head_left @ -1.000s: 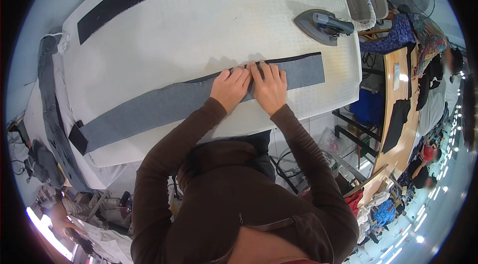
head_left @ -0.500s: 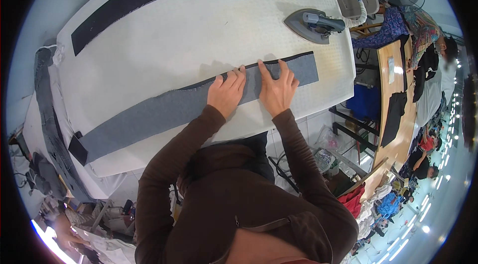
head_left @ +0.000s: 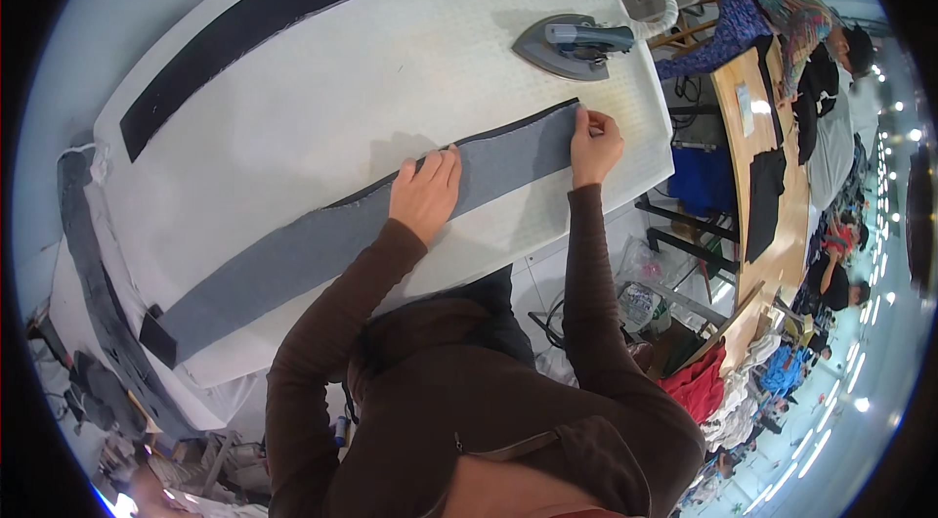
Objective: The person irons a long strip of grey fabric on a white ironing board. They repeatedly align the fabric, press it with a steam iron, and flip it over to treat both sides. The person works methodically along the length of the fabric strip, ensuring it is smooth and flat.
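A long grey fabric strip [head_left: 322, 239] with a dark edge along its far side lies slantwise on the padded white ironing table [head_left: 274, 137]. My left hand [head_left: 427, 194] rests on its middle, fingers laid on the cloth at the dark edge, holding nothing up. At the strip's right end, my right hand [head_left: 595, 147] is closed, thumb and fingers pinching the corner. Dark cloth shows at the left end of the strip. Beyond the right hand, an iron [head_left: 567, 47] lies on the table.
A black fabric piece [head_left: 244, 44] lies at the far left of the table. Grey cloth [head_left: 93, 274] hangs at the left edge. A wooden table [head_left: 767, 215] with black pieces stands at right, where a person [head_left: 796, 20] bends over. Wires and bags lie below.
My right hand has moved from the far edge to the strip's right end and closed on its corner. My left hand stays on the strip's middle. The view has shifted slightly.
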A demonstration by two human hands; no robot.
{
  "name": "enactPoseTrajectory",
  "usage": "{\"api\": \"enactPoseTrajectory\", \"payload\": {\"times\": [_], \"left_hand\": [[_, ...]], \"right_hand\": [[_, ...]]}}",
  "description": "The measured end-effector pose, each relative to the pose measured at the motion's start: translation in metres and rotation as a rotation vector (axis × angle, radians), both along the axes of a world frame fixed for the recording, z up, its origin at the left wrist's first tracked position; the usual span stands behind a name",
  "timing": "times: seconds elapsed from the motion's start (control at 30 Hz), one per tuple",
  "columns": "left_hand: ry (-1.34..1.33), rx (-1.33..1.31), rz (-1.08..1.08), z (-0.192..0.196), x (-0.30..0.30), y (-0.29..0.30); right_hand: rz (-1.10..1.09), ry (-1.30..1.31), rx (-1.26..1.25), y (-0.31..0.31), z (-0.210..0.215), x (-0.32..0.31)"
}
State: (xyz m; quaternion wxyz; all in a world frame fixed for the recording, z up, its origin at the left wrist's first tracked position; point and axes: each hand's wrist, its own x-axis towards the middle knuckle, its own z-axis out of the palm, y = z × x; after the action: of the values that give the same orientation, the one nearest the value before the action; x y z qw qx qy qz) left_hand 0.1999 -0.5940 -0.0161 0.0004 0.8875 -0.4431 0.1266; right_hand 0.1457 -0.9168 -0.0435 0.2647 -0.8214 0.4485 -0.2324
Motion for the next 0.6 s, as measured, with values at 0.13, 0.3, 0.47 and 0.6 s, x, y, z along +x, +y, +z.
{"api": "enactPoseTrajectory", "payload": {"times": [0.13, 0.3, 0.47, 0.6], "left_hand": [[0.009, -0.004, -0.005, 0.001, -0.001, -0.007], [0.088, -0.001, 0.002, 0.005, -0.003, -0.015], [0.259, -0.210, 0.063, 0.022, -0.005, 0.007], [0.468, -0.627, 0.251, 0.045, -0.019, 0.073]], "right_hand": [[-0.105, 0.158, -0.083, -0.005, -0.009, 0.015], [-0.162, 0.188, -0.217, -0.010, -0.022, 0.016], [-0.227, -0.005, -0.125, -0.008, -0.005, 0.029], [0.059, -0.262, -0.112, 0.079, 0.012, 0.058]]}}
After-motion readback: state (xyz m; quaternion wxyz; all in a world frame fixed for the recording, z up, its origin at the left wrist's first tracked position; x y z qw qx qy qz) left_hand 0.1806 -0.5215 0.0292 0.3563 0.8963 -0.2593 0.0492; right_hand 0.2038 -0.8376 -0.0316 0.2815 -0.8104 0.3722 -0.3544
